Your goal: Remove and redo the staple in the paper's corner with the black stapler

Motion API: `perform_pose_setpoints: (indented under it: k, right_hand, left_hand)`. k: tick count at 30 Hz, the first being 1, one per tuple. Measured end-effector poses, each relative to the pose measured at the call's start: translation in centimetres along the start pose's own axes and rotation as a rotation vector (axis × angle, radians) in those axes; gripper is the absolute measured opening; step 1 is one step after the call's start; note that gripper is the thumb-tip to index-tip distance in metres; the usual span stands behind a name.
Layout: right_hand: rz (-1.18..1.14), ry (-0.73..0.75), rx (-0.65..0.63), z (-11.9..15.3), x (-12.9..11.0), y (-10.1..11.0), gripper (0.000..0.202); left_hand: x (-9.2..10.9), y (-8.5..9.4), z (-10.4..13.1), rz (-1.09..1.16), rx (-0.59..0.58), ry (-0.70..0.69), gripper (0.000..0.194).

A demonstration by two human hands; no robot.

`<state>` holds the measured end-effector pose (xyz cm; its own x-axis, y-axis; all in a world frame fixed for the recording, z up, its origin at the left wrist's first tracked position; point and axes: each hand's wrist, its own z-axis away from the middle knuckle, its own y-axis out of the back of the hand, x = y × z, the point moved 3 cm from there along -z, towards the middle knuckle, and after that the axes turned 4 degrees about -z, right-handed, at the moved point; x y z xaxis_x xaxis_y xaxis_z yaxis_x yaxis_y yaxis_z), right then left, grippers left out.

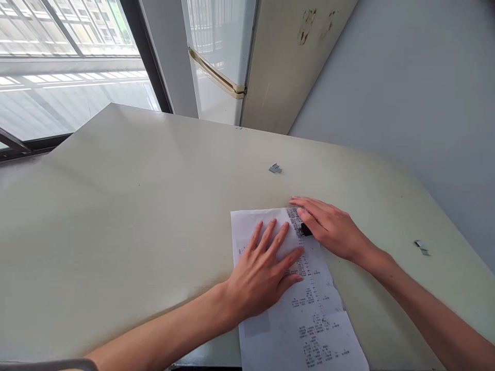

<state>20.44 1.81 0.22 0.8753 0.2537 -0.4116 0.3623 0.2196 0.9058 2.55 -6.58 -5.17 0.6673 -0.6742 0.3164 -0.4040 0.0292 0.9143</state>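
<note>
Sheets of printed white paper (278,335) lie on the table, running off the bottom of the view. My left hand (263,273) is spread open and flat on the paper, fingers pointing away from me. At the paper's upper right corner, my right hand (332,226) is closed over what looks like a black stapler (306,229). Only a dark end of it shows below the thumb; the rest is hidden under the palm and fingers.
Small grey strips (275,168), like pieces of staple strip, lie beyond the paper. A couple more bits (421,248) are off to the right. The pale table (135,232) reaches towards a fridge (216,77), a window (77,51) and a grey wall (417,77).
</note>
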Motion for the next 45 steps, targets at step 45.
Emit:
perform_pose_setpoints:
  k: [45]
  right_hand:
    - [-0.089,0.08,0.181,1.2,0.2,-0.4,0.048]
  left_hand:
    - [-1.4,0.8,-0.2,0.014,0.004,-0.047,0.049]
